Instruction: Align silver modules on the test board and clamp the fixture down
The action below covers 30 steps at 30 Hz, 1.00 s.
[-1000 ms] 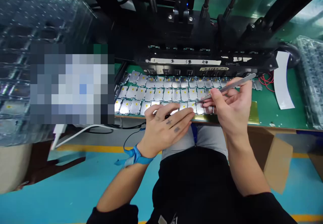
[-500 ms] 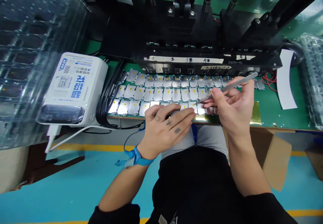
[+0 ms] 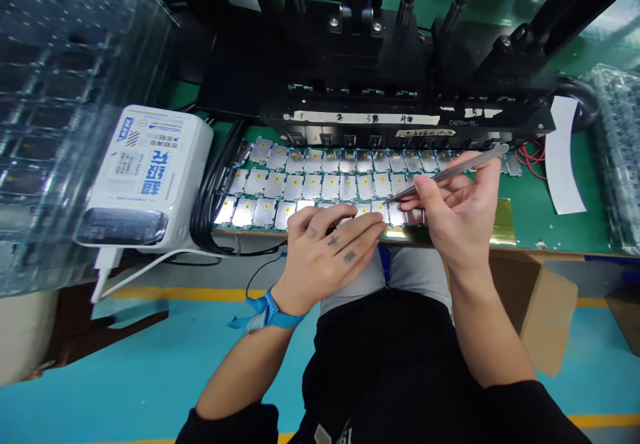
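Rows of small circuit boards (image 3: 313, 187) with silver metal covers and yellow dots lie along the bench's near edge. My right hand (image 3: 457, 204) is closed on metal tweezers (image 3: 445, 174). Their tip reaches a board in the front row, close to its yellow dot; whether the tip pinches anything is too small to tell. My left hand (image 3: 333, 251) lies over the front row with its fingers stretched out, fingertips resting on boards just left of the tweezer tip. A blue wrist strap (image 3: 273, 311) circles my left wrist.
Behind the boards stands a black machine (image 3: 360, 111) with switches and numbered tape. A white power unit (image 3: 150, 171) and black cables (image 3: 210, 197) flank the left. Clear plastic trays (image 3: 65, 131) are stacked far left. A white paper strip (image 3: 564, 157) and red wires (image 3: 531, 159) lie right.
My right hand and the tweezers have shifted slightly left, the tip moving from the board's right edge toward its yellow dot. My left hand stays almost still.
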Each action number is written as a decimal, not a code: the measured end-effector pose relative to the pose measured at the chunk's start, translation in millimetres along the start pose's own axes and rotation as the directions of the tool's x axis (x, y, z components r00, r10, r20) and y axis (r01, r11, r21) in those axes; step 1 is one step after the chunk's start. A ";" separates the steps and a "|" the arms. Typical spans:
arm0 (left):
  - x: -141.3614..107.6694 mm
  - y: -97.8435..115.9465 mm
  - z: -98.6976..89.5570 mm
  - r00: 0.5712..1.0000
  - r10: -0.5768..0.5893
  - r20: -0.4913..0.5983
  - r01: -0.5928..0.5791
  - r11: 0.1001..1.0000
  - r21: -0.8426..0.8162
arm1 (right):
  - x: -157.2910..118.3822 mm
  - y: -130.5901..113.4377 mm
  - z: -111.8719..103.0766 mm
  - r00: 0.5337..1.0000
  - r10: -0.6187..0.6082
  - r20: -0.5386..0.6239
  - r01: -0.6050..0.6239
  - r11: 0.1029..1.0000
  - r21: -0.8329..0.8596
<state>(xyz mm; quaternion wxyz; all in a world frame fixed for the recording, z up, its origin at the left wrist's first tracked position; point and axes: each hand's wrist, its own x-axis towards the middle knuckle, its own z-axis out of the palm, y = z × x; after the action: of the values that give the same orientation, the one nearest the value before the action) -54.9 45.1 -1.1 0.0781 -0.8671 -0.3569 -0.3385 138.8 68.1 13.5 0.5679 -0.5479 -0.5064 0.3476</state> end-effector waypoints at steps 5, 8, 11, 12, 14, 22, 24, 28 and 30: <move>-0.8 0.5 0.6 1.000 -0.008 0.013 0.008 1.000 -0.002 | -5.4 -7.2 2.7 0.988 -0.126 -0.093 0.124 0.992 -0.032; -1.5 -0.7 0.2 1.000 0.002 0.022 -0.002 1.000 -0.011 | -15.7 -15.3 -4.3 0.958 -0.230 -0.172 0.219 0.972 -0.082; -2.3 -2.6 -2.3 0.999 0.020 0.042 -0.020 1.000 -0.010 | -29.7 -18.8 -19.7 0.939 -0.282 -0.196 0.268 0.959 -0.098; -2.4 -2.9 -3.6 0.998 0.027 0.051 -0.027 1.000 -0.012 | -34.4 -18.2 -25.2 0.941 -0.275 -0.197 0.261 0.961 -0.094; -1.3 -2.6 -6.6 0.997 0.035 0.070 -0.033 0.999 -0.025 | -42.9 -14.6 -34.1 0.949 -0.243 -0.201 0.230 0.969 -0.084; 13.0 8.1 -2.1 0.987 0.098 0.131 -0.090 0.994 -0.065 | -57.0 1.7 -38.3 0.961 -0.184 -0.207 0.177 0.983 -0.055; 14.0 9.2 1.5 0.987 0.097 0.127 -0.093 0.995 -0.037 | -57.9 2.2 -39.2 0.959 -0.182 -0.218 0.176 0.983 -0.045; 11.4 8.4 4.0 0.989 0.087 0.120 -0.083 0.996 -0.042 | -59.1 2.1 -40.9 0.954 -0.177 -0.240 0.171 0.984 -0.046; 9.8 7.8 3.5 0.989 0.082 0.123 -0.075 0.995 -0.058 | -59.2 2.0 -40.5 0.954 -0.175 -0.244 0.167 0.985 -0.051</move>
<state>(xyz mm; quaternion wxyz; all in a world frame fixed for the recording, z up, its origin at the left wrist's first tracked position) -42.7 46.3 3.3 0.0457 -0.9018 -0.3174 -0.2897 163.3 1.3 4.6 0.6464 -0.5494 -0.4823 0.2185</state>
